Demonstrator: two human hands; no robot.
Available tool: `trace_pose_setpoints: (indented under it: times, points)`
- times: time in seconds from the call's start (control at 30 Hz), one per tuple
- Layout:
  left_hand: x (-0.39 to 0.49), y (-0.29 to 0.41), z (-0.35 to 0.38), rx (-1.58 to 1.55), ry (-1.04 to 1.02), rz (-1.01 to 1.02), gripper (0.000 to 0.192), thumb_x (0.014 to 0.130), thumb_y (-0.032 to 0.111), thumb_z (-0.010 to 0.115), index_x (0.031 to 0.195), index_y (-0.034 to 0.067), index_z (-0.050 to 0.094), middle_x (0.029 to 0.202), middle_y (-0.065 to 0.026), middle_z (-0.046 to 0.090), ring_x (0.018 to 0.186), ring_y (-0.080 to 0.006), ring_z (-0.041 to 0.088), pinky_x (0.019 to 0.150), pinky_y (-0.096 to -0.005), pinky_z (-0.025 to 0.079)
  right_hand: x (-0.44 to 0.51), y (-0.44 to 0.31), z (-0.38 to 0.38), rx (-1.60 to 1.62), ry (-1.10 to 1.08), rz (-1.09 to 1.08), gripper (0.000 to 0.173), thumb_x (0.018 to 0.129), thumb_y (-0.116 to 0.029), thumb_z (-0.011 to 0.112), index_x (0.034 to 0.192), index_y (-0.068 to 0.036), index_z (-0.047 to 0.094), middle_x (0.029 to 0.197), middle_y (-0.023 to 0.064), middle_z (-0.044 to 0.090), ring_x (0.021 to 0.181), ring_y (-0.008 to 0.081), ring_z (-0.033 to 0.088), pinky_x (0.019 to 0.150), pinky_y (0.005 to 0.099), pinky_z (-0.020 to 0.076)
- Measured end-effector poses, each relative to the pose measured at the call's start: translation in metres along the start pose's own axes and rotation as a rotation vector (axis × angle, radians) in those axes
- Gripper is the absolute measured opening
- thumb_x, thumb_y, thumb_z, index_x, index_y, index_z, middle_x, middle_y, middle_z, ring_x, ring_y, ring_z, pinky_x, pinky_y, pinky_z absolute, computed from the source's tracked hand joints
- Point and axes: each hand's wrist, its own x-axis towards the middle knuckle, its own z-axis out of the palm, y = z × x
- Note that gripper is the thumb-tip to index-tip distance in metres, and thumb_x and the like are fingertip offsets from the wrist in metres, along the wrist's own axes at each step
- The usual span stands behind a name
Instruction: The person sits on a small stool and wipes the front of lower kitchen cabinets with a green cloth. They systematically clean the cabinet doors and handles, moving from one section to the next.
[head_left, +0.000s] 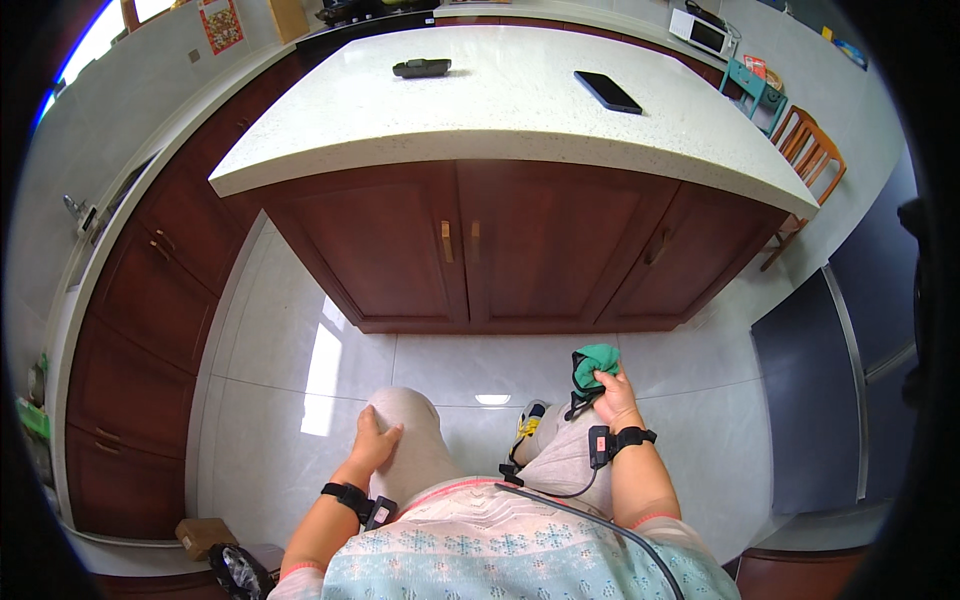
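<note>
My right hand (616, 397) is closed around a bunched green cloth with black edging (598, 365), held above my right knee. Bare and holding nothing, my left hand (376, 441) rests on my left thigh near the knee, thumb apart from the fingers. Each wrist wears a black strap with a small box. On the white island countertop (510, 97) in front of me lie a dark phone (609, 92) at the right and a small black object (422, 68) at the left, whose kind I cannot tell.
Dark red cabinet doors (555, 240) stand under the countertop. A counter with red drawers (150, 300) curves along the left. At the right are a wooden chair (814, 150) and a blue-grey cabinet or appliance (810, 390). A cardboard box (204, 538) and a black bag (238, 571) sit at lower left.
</note>
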Motion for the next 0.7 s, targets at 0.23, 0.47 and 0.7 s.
trace_pose_setpoints:
  times: [0.23, 0.47, 0.7]
  points:
    - [-0.01, 0.069, -0.033, -0.179, -0.218, 0.071, 0.064, 0.088, 0.031, 0.064, 0.136, -0.006, 0.043, 0.134, -0.0234, 0.05, 0.128, -0.0339, 0.045, 0.107, -0.0375, 0.035, -0.007, 0.024, 0.051, -0.125, 0.284, 0.07, 0.035, 0.078, 0.01, 0.051, 0.108, -0.007, 0.058, 0.096, 0.0083, 0.066, 0.085, 0.0224, 0.066, 0.076, 0.0369, 0.0563]
    - [-0.033, 0.168, -0.031, -0.879, -0.402, 0.09, 0.06, 0.099, 0.045, 0.045, 0.145, 0.008, 0.034, 0.139, -0.014, 0.047, 0.126, -0.0289, 0.047, 0.104, -0.0474, 0.038, -0.019, 0.018, 0.187, -0.511, -0.483, -0.108, 0.036, 0.081, 0.002, 0.058, 0.116, -0.005, 0.056, 0.1, 0.0039, 0.064, 0.089, 0.0137, 0.062, 0.077, 0.0302, 0.0522]
    - [-0.042, 0.172, -0.018, -1.442, -0.633, -0.079, 0.061, 0.097, 0.062, 0.027, 0.127, 0.016, 0.052, 0.126, -0.0106, 0.056, 0.116, -0.03, 0.054, 0.096, -0.0532, 0.045, -0.065, 0.024, 0.237, -0.899, -0.727, -0.371, 0.029, 0.081, -0.016, 0.067, 0.108, -0.006, 0.062, 0.103, 0.014, 0.058, 0.098, 0.0321, 0.057, 0.089, 0.0393, 0.046]
